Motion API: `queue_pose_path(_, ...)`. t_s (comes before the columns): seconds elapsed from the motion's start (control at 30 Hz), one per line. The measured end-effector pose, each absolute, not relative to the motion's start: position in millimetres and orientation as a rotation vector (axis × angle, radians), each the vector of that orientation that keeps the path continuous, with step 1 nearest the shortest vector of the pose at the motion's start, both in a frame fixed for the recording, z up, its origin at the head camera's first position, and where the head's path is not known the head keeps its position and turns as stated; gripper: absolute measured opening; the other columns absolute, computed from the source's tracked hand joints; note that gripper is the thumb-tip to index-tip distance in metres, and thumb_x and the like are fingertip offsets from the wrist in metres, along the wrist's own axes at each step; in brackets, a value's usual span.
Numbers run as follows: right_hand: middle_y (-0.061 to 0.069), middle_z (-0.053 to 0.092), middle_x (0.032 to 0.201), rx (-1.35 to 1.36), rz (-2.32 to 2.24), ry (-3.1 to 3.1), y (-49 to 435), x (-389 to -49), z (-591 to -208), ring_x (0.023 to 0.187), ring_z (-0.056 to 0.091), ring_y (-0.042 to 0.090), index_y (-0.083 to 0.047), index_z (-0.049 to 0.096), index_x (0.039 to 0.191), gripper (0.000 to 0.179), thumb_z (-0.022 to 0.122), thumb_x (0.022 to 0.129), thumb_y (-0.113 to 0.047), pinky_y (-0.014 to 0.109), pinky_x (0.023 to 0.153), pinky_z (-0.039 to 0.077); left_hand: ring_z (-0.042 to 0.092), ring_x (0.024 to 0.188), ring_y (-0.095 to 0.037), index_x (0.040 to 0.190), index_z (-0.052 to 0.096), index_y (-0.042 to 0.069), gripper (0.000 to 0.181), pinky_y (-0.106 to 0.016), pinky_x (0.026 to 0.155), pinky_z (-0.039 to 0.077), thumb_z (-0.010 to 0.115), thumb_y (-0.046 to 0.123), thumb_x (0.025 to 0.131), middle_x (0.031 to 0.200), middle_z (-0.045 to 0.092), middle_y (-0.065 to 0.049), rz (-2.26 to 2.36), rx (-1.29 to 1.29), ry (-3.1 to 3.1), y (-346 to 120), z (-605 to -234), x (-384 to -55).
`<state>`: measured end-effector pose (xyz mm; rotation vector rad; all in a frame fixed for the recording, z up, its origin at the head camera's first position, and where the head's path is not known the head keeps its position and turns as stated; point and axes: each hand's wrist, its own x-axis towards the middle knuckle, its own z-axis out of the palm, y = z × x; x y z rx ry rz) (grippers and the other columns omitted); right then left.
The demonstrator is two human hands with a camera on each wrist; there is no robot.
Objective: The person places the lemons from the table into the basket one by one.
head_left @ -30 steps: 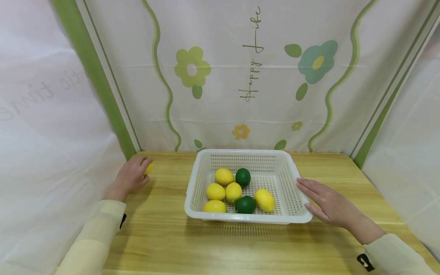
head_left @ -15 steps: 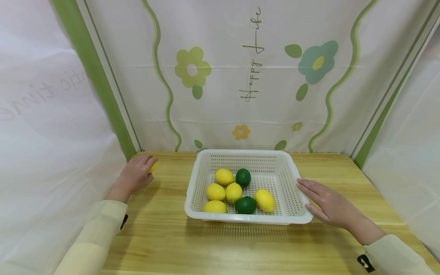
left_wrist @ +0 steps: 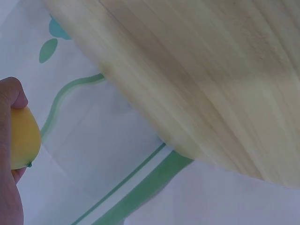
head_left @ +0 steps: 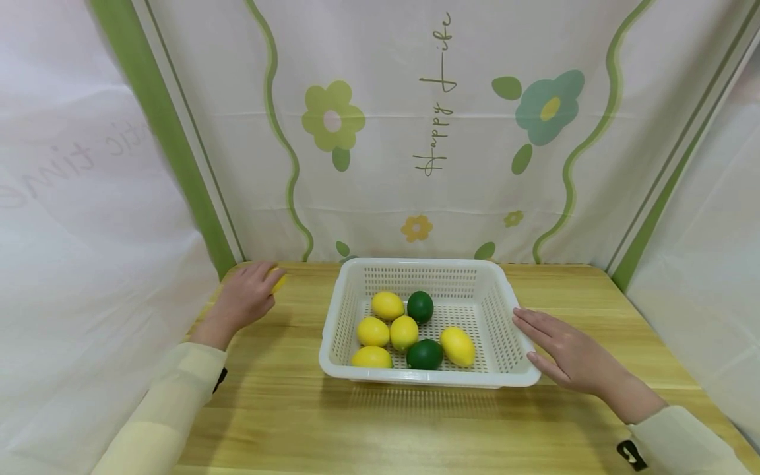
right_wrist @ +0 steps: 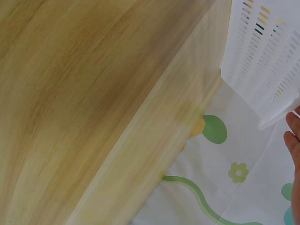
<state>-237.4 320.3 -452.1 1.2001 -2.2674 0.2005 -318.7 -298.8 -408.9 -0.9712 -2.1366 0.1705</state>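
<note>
My left hand (head_left: 246,295) grips a yellow lemon (left_wrist: 25,139) above the table's far left corner; in the head view the fingers cover most of the fruit. A small green tip shows on the lemon in the left wrist view. To the right, a white perforated plastic basket (head_left: 427,377) holds several yellow lemons (head_left: 457,346) and two dark green fruits (head_left: 424,355), lemon-shaped or lime-like. My right hand (head_left: 564,349) lies with straight fingers against the basket's right rim. In the right wrist view, its fingertips (right_wrist: 291,123) are right at the rim.
The wooden table (head_left: 415,435) has rounded far corners. A white curtain (head_left: 380,191) with printed flowers hangs directly behind it, and more white cloth (head_left: 77,264) closes in the left and right sides.
My left hand has moved to the right and slightly up in the head view, carrying the lemon toward the basket. The right hand and the basket have stayed in place.
</note>
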Motion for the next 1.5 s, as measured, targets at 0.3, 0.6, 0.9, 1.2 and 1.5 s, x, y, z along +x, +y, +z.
queue_pose_path(0.3,0.019,0.051,0.139,1.197,0.204,-2.271,321,-237,-452,0.123,0.049,0.033,0.005,0.052,0.136,0.060,0.036,0.104,-0.043,0.021,0.114,0.015,0.061,0.090,-0.041,0.109,0.061,-0.003,0.038,-0.052,0.065,0.053,0.056,0.000,0.071,0.107,0.060,-0.024,0.167,-1.008,-2.079,-282,-399,-318)
queue_pose_path(0.6,0.019,0.050,0.140,1.205,0.208,-2.276,320,-237,-452,0.124,0.049,0.033,0.006,0.052,0.136,0.060,0.036,0.104,-0.043,0.021,0.114,0.016,0.061,0.093,-0.040,0.113,0.061,-0.002,0.042,-0.050,0.064,0.053,0.053,0.001,0.072,0.109,0.061,-0.023,0.154,-1.040,-2.056,-267,-391,-316)
queue_pose_path(0.9,0.019,0.051,0.139,1.199,0.193,-2.270,320,-237,-451,0.122,0.050,0.034,0.006,0.053,0.135,0.061,0.035,0.104,-0.043,0.021,0.115,0.015,0.061,0.096,-0.039,0.113,0.061,-0.001,0.040,-0.049,0.069,0.055,0.055,0.002,0.073,0.109,0.062,-0.023,0.170,-1.065,-2.036,-250,-383,-314)
queue_pose_path(1.2,0.019,0.051,0.139,1.196,0.191,-2.276,320,-237,-452,0.122,0.050,0.034,0.005,0.053,0.135,0.060,0.036,0.104,-0.043,0.021,0.115,0.015,0.061,0.098,-0.039,0.115,0.061,0.000,0.042,-0.049,0.074,0.055,0.060,0.003,0.072,0.112,0.062,-0.023,0.180,-1.100,-2.027,-233,-377,-311)
queue_pose_path(1.5,0.019,0.051,0.138,1.196,0.187,-2.275,319,-237,-452,0.122,0.050,0.034,0.006,0.053,0.134,0.060,0.036,0.104,-0.043,0.021,0.115,0.015,0.061,0.100,-0.037,0.118,0.062,0.002,0.047,-0.047,0.078,0.055,0.064,0.003,0.072,0.114,0.062,-0.021,0.169,-1.154,-2.022,-212,-373,-310)
